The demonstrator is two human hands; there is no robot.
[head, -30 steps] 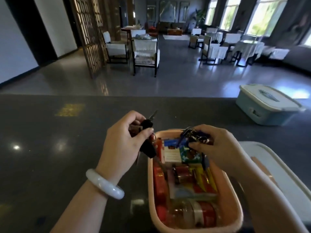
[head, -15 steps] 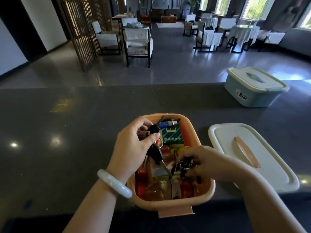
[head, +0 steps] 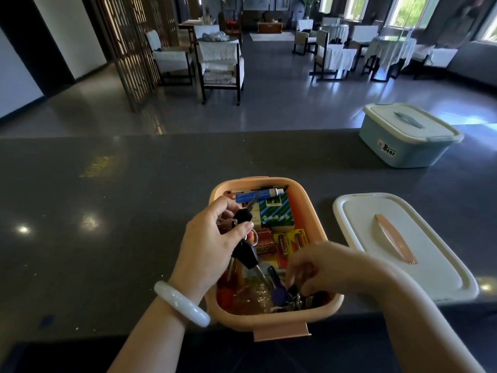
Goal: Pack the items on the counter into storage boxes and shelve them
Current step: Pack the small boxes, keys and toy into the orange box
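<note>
**boxfan:** which step was this?

**me:** packing stage. My left hand pinched a black key bunch over the peach box, and my right hand curled round a second key bunch down at its near end

**boxfan:** next?

**me:** I figured let go of both, then fetch the white lid lying just right of it on the counter

Dark desk, near edge: open orange storage box holding a green carton, yellow battery pack and other small packets. Left hand grips a black key bunch above the box. Right hand pinches a second key bunch low inside. White lid lies just right. Closed blue box stands far right.
</note>
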